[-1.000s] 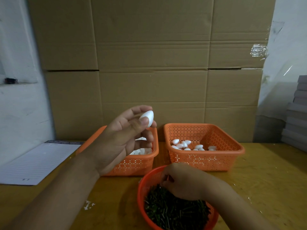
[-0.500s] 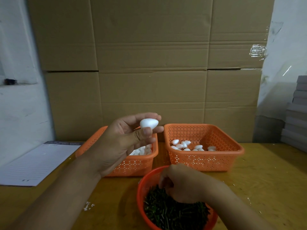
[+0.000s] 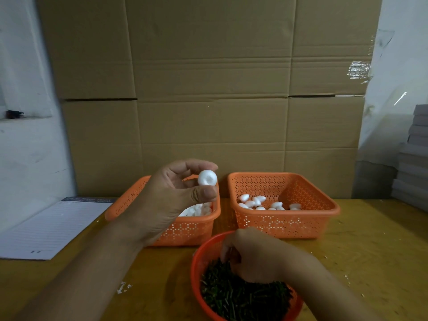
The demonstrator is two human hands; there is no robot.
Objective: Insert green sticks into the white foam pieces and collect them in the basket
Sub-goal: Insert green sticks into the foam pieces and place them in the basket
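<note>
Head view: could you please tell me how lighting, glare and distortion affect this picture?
Head view: dim, the dark green sticks merging in the round red basket; glare on clear tape; wide-angle bending at the edges; the white foam piece in the left hand stays sharp.

A yellowish wooden counter [image 3: 370,239] fills the near view, lit dimly. At its far edge, a big wall of brown corrugated cardboard sheets [image 3: 208,89] stands upright. Pale whitewashed wall [image 3: 25,147] shows at left, and grey stacked boards [image 3: 414,158] sit at far right.
</note>
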